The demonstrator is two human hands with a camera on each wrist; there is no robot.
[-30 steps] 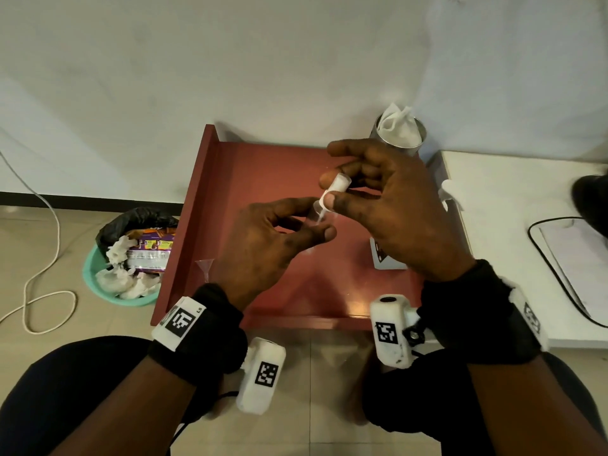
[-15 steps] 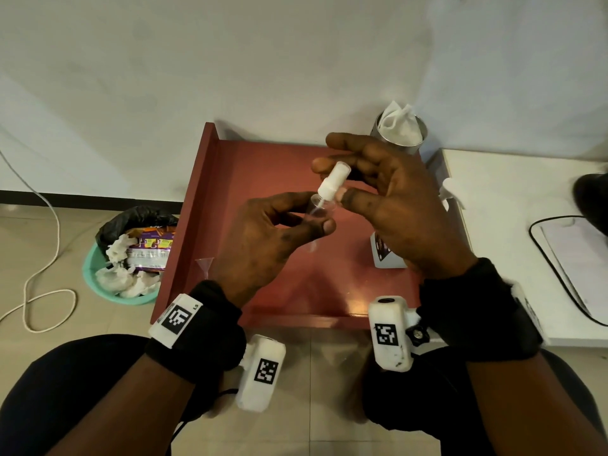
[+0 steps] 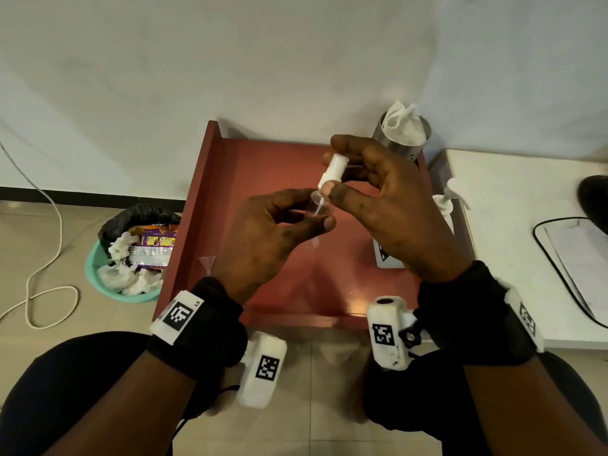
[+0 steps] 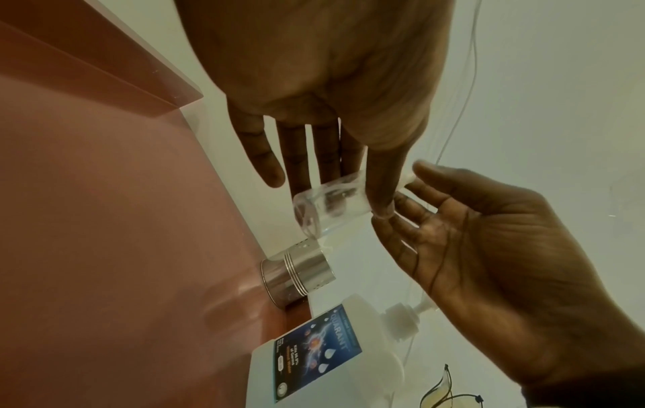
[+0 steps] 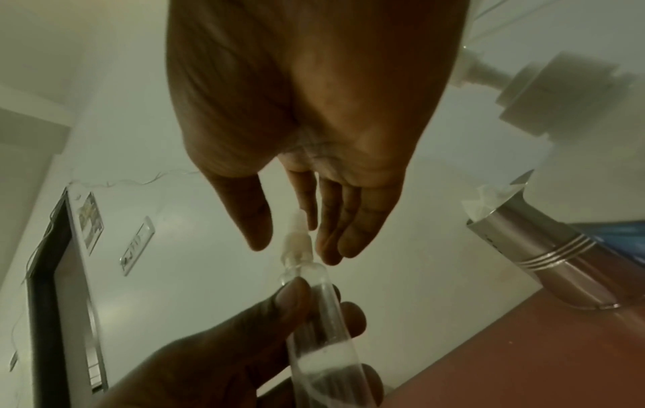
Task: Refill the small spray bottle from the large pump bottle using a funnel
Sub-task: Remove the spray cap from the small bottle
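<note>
Red tray (image 3: 283,179) against a pale wall is the work surface, and both hands are raised over its middle. Held above it is the small spray bottle (image 4: 330,205), clear and tilted, pinched between the thumb and fingers of the left hand (image 3: 263,235). Just above the bottle's neck, the right hand (image 3: 388,205) pinches the white spray head (image 3: 332,171) between thumb and fingertips; the head is lifted partly clear, its thin dip tube (image 3: 317,210) reaching down into the mouth of the bottle. By my reading the task is at its opening step: the top is coming off, and nothing has been poured yet. A little liquid seems to sit in the bottle, though how much is hard to tell. Left of the small spray bottle and nearer the person, the clear funnel (image 3: 206,263) lies on the tray, untouched. To the bottle's right, at the tray's edge, stands the large pump bottle (image 4: 324,350), its pump on. Beyond that, a steel cup (image 3: 403,139) holds tissue. Left to do: set the head aside, seat the funnel, dispense, and recap.
</note>
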